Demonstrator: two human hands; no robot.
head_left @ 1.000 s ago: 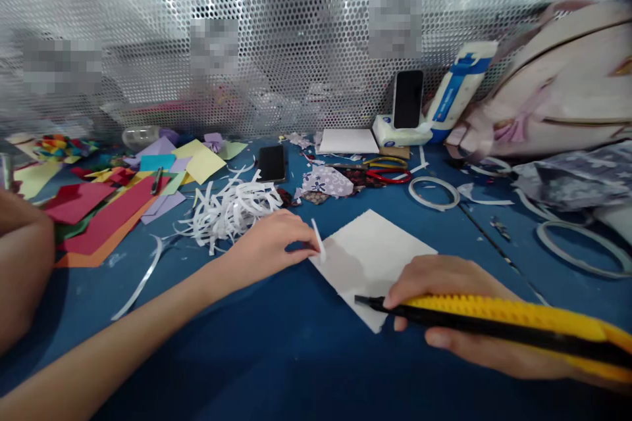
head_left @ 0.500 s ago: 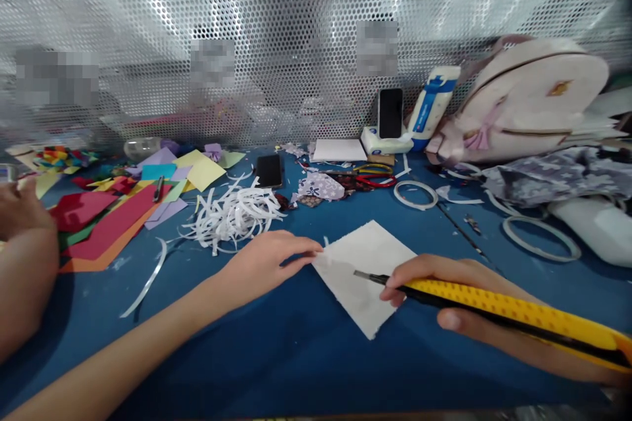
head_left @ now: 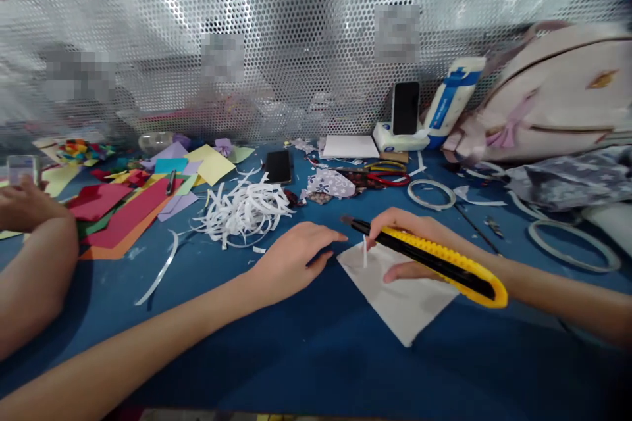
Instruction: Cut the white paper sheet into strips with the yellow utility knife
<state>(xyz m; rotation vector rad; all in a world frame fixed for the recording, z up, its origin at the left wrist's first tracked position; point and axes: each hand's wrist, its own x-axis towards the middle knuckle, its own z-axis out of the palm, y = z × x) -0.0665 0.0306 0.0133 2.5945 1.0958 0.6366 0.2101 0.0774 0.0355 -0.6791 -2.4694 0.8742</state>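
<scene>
While one yellow-and-black cutter [head_left: 444,264] is gripped in the curled right hand [head_left: 434,227], nothing is seen to be held by the left hand [head_left: 296,260], whose thumb and forefinger are parted near one corner of a single sheet of paper [head_left: 403,306]. White, flat and four-sided, the sheet is laid cornerwise on the blue counter [head_left: 276,368] beneath the right hand, where one narrow strip [head_left: 365,254] is seen, though whether it is pinched cannot be told. Beyond, one heap of white strips [head_left: 244,210] is piled near a phone [head_left: 278,166] laid flat.
</scene>
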